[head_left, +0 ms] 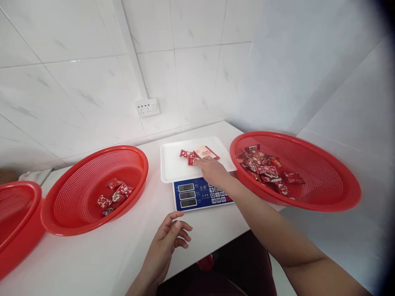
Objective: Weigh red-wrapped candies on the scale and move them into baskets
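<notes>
A digital scale point(197, 196) with a white weighing tray point(173, 164) stands on the white counter. Several small red candy packets point(187, 154) and a pink-and-cream packet point(204, 151) lie on the tray. My right hand point(212, 169) reaches over the tray, its fingertips pinched on a red packet point(191, 161) there. My left hand point(168, 242) rests on the counter in front of the scale, fingers loosely spread, holding nothing. A red mesh basket point(327, 193) on the right holds several red packets point(265, 168).
A second red mesh basket point(77, 213) to the left of the scale holds a few red packets point(115, 194). A third red basket point(15, 222) shows at the far left edge. A white wall socket point(147, 107) sits on the tiled wall behind.
</notes>
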A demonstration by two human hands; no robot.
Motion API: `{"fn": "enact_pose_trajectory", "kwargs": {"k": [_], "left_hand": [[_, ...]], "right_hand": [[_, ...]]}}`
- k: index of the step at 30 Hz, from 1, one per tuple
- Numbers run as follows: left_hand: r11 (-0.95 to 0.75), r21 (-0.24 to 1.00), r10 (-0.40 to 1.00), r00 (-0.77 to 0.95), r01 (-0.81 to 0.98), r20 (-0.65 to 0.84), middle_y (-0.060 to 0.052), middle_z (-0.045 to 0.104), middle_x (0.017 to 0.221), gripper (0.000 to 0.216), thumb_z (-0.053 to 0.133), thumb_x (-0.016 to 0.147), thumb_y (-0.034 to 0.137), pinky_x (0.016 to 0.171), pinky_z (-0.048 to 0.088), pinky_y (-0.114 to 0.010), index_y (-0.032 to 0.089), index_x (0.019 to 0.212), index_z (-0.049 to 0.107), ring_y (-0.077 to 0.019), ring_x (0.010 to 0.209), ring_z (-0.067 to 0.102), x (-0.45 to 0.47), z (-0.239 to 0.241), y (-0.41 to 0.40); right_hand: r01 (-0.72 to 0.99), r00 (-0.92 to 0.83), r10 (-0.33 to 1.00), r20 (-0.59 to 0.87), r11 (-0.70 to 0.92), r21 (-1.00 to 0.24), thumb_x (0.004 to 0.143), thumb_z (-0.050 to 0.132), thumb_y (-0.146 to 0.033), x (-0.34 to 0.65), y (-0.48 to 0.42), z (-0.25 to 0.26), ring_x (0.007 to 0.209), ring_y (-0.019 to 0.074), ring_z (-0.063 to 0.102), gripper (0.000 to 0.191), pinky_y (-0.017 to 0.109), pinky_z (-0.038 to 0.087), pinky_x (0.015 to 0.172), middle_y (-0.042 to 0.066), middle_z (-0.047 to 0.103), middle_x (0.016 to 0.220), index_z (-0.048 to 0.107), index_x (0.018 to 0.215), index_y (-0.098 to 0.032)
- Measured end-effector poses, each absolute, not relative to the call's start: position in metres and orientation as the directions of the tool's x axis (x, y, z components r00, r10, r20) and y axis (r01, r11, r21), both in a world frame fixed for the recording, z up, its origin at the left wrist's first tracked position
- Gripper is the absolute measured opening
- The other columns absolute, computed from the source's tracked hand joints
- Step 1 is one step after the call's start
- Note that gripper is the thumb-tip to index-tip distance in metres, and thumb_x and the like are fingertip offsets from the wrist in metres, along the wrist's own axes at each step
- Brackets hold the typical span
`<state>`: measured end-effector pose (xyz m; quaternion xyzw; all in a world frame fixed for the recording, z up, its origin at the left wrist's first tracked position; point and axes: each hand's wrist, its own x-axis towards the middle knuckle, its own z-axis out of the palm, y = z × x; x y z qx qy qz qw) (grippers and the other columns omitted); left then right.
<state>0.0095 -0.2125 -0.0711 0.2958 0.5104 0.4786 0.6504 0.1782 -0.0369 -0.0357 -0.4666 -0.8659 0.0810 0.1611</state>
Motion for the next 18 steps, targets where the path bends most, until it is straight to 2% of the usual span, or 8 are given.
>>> {"fn": "enact_pose_trajectory", "kwargs": {"k": [4,6,8,9,10,11,14,18], "left_hand": [[0.381,0.872,0.917,0.005,-0.308,-0.399,-0.005,0.065,0.084,0.043,0.063,0.077,0.047,0.061,0.044,-0.026,0.020,0.109,0.056,-0.0142,0.069,0.055,0.006,-0.072,-0.215],[0.396,0.870,0.909,-0.013,-0.294,-0.417,-0.005,0.065,0.084,0.044,0.064,0.074,0.049,0.062,0.045,-0.027,0.020,0.108,0.057,-0.0150,0.070,0.055,0.003,-0.071,-0.216],[0.404,0.871,0.901,-0.039,-0.280,-0.431,-0.005,0.065,0.083,0.045,0.066,0.072,0.050,0.061,0.046,-0.028,0.020,0.104,0.059,-0.0159,0.070,0.055,0.003,-0.071,-0.216],[0.410,0.870,0.898,-0.047,-0.274,-0.437,-0.005,0.065,0.082,0.045,0.067,0.071,0.051,0.061,0.046,-0.028,0.020,0.102,0.060,-0.0161,0.069,0.055,0.004,-0.070,-0.215],[0.413,0.870,0.896,-0.053,-0.270,-0.441,-0.005,0.065,0.081,0.045,0.068,0.070,0.051,0.060,0.046,-0.028,0.020,0.100,0.060,-0.0162,0.068,0.055,0.006,-0.070,-0.214],[0.413,0.870,0.895,-0.058,-0.268,-0.443,-0.004,0.065,0.080,0.045,0.068,0.069,0.051,0.059,0.046,-0.028,0.019,0.099,0.061,-0.0161,0.067,0.055,0.009,-0.070,-0.213],[0.418,0.869,0.896,-0.035,-0.265,-0.442,-0.003,0.065,0.077,0.044,0.071,0.066,0.051,0.057,0.045,-0.027,0.019,0.095,0.062,-0.0154,0.065,0.054,0.022,-0.069,-0.209],[0.430,0.862,0.899,0.042,-0.268,-0.435,-0.003,0.065,0.074,0.046,0.073,0.062,0.053,0.056,0.043,-0.026,0.019,0.092,0.064,-0.0149,0.063,0.053,0.036,-0.069,-0.205]], "right_hand": [[0.750,-0.532,0.814,0.235,0.581,-0.315,0.087,0.040,-0.011,0.214,-0.051,-0.008,0.121,0.0183,0.045,0.041,0.035,0.038,0.101,0.004,0.058,0.127,0.057,0.122,-0.022],[0.774,-0.477,0.847,0.233,0.531,-0.346,0.089,0.040,-0.021,0.247,-0.052,0.007,0.123,0.0191,0.045,0.039,0.037,0.036,0.103,0.002,0.055,0.131,0.055,0.125,-0.025],[0.855,-0.354,0.927,0.127,0.376,-0.357,0.090,0.040,-0.031,0.287,-0.048,0.015,0.125,0.0217,0.044,0.043,0.038,0.036,0.103,0.001,0.051,0.136,0.048,0.132,-0.028],[0.897,-0.291,0.956,0.023,0.281,-0.340,0.090,0.039,-0.036,0.308,-0.043,0.016,0.126,0.0230,0.043,0.046,0.038,0.036,0.103,0.002,0.046,0.140,0.043,0.136,-0.028],[0.942,-0.209,0.972,-0.111,0.170,-0.288,0.090,0.039,-0.041,0.328,-0.038,0.014,0.130,0.0241,0.038,0.052,0.037,0.033,0.105,0.001,0.038,0.145,0.035,0.140,-0.029],[0.962,-0.149,0.973,-0.178,0.101,-0.252,0.087,0.045,-0.045,0.347,-0.033,0.010,0.132,0.0275,0.034,0.060,0.039,0.031,0.106,0.004,0.033,0.148,0.032,0.142,-0.026],[0.983,-0.027,0.946,-0.324,-0.034,-0.180,0.073,0.061,-0.055,0.391,-0.016,-0.013,0.133,0.0355,0.031,0.088,0.045,0.032,0.104,0.013,0.024,0.151,0.024,0.146,-0.021],[0.985,0.044,0.889,-0.456,-0.116,-0.129,0.065,0.061,-0.067,0.411,0.003,-0.044,0.134,0.0375,0.027,0.110,0.049,0.033,0.103,0.022,0.016,0.151,0.011,0.148,-0.015]]}}
